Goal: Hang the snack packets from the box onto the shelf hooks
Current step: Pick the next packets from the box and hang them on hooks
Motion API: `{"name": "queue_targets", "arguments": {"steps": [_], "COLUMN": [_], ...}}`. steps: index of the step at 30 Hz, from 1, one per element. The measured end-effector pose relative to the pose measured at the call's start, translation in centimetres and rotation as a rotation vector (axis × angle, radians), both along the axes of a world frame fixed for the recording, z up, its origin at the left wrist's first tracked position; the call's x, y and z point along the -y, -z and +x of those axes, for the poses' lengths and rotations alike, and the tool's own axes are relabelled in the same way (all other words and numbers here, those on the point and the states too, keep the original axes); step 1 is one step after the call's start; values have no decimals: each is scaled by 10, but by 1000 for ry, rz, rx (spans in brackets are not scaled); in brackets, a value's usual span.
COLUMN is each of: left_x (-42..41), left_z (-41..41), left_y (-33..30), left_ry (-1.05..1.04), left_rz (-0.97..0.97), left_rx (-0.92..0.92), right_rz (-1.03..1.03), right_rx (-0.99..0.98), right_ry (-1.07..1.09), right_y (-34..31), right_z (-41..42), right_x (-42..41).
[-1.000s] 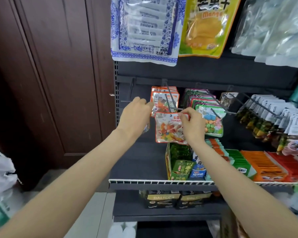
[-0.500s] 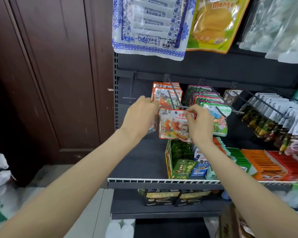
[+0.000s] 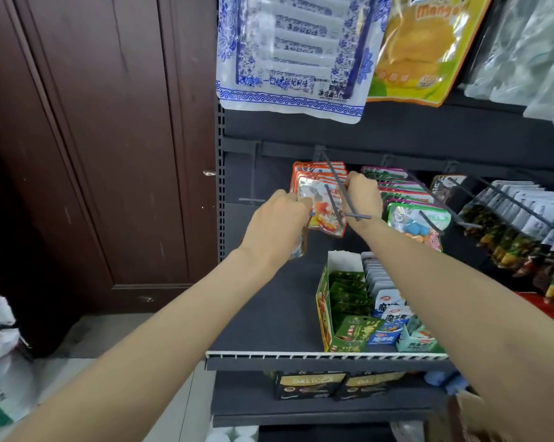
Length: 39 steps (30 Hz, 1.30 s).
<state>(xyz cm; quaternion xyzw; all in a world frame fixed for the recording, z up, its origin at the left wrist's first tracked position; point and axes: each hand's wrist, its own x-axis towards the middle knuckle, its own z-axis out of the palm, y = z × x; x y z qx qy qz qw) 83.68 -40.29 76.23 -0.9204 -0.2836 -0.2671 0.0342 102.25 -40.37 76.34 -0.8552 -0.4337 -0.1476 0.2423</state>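
Both hands, left (image 3: pixel 274 223) and right (image 3: pixel 363 194), gripping packet (image 3: pixel 325 208) on hook (image 3: pixel 339 186); best slid back level, hole aligned.

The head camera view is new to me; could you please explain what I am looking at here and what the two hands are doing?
There is no machine: a person wears a camera on the head, looking down along both bare arms at a shop shelf. The left hand and right hand together hold an orange snack packet on a grey shelf hook, in front of matching packets already hanging. The left hand also seems to keep more packets underneath. To the right hang green packets. On the shelf board below stands a green box of small snacks.
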Motion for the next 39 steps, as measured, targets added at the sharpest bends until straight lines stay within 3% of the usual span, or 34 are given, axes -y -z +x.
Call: {"name": "queue_targets", "arguments": {"steps": [6, 8, 14, 19, 23, 25, 28, 32, 39], "left_x": [-4, 10, 76, 149, 189, 203, 218, 216, 196], "left_z": [14, 23, 78, 140, 181, 199, 227, 259, 297], "left_y": [18, 21, 18, 11, 27, 32, 32, 32, 41], "left_ry": [59, 96, 259, 316, 219, 189, 235, 204, 118], "left_rz": [-339, -436, -557, -586, -335, -339, -540, -655, -627], "left_rx": [246, 276, 318, 426, 350, 351, 335, 322, 316], "right_rz": [244, 325, 238, 452, 675, 666, 587, 570, 591], "right_rx": [-136, -274, -632, -735, -761, -648, -546, -605, -720], "right_ry": [-199, -308, -556, -484, -433, -422, -400, -310, -261], "right_y": [26, 37, 56, 52, 42, 37, 36, 45, 54], "right_z": [-9, -14, 1, 55, 110, 137, 169, 192, 221], "right_x": [51, 87, 183, 252, 304, 318, 323, 313, 290]}}
